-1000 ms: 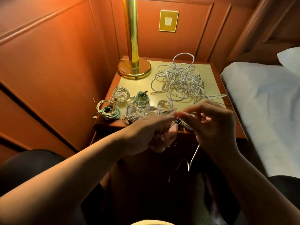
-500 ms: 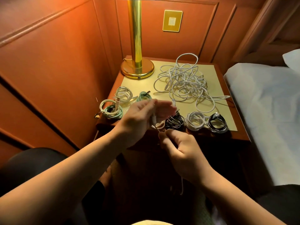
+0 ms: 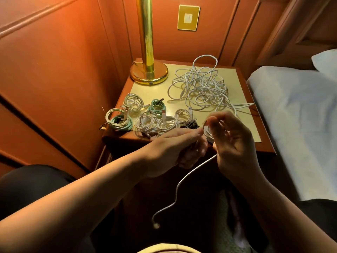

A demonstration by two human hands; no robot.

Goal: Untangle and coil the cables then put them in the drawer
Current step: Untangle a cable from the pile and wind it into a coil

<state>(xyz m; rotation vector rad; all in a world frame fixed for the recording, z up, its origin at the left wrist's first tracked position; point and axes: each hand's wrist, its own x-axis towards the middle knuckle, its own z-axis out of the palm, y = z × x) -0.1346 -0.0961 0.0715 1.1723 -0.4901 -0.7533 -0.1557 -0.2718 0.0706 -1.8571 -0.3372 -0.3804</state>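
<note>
I am pinching a light, limp white cable (image 3: 184, 181) at centre frame between my left hand (image 3: 169, 150) and right hand (image 3: 231, 141), fingers gripping the small loops, its slippery tail dangling below the counter (image 3: 242, 83).

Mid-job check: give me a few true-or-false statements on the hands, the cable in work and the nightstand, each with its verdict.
1. Both hands, left hand and right hand, hold the white cable. True.
2. Its free end hangs below the hands. True.
3. The tangled pile is gone from the nightstand. False: it lies beside the lamp base.
4. All coiled cables are white. False: some are teal.
</note>
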